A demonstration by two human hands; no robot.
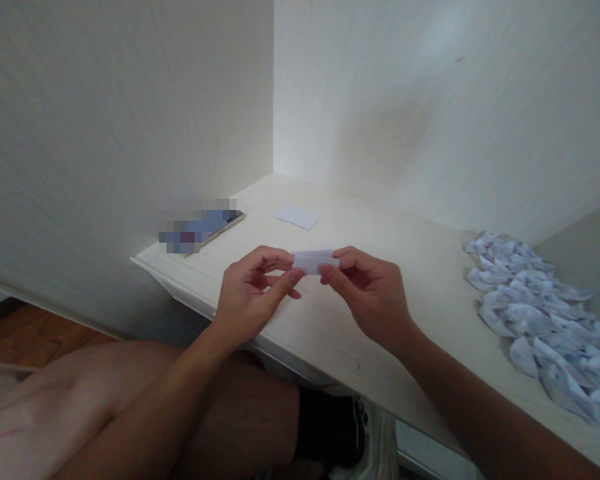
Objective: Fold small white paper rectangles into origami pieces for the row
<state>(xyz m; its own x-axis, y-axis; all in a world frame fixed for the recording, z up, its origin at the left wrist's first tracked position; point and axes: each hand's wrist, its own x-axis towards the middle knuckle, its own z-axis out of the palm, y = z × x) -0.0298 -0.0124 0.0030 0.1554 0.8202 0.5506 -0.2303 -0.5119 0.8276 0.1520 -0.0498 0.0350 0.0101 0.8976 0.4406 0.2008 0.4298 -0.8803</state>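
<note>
A small white folded paper slip [313, 261] hangs in the air just above the pale wooden desk [340, 333]. My left hand [253, 293] pinches its left end between thumb and fingers. My right hand [370, 290] pinches its right end the same way. Both hands are closed on the slip, above the desk's front part.
A heap of several folded white paper pieces [540, 313] lies along the desk's right side. Another flat white paper slip [297, 216] rests near the back corner. A phone [215, 225] lies at the desk's left edge. White walls close the desk in. My bare legs are below.
</note>
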